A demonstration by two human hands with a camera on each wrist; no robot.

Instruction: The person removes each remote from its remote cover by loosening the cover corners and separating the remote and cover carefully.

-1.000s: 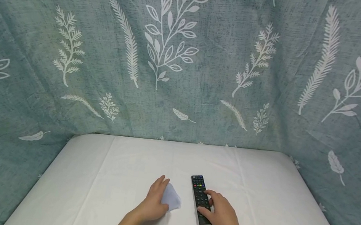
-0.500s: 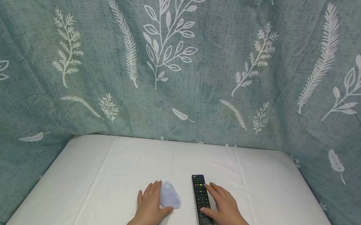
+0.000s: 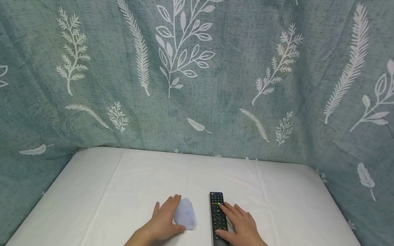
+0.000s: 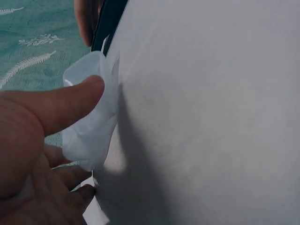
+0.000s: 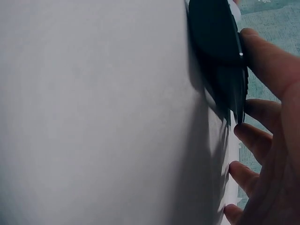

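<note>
My left hand (image 3: 164, 221) lies flat on the white tabletop (image 3: 127, 189) with fingers straight and the thumb touching the near edge of a small pale, translucent plastic piece (image 3: 185, 217), gripping nothing; what the piece is I cannot make out, and my palm cuts off its lower part in the left wrist view. My right hand (image 3: 242, 230) rests with relaxed, outstretched fingers over the lower half of the black remote control (image 3: 216, 218), thumb against its near end, hiding those buttons. The remote lies just right of the plastic piece, apart from it.
</note>
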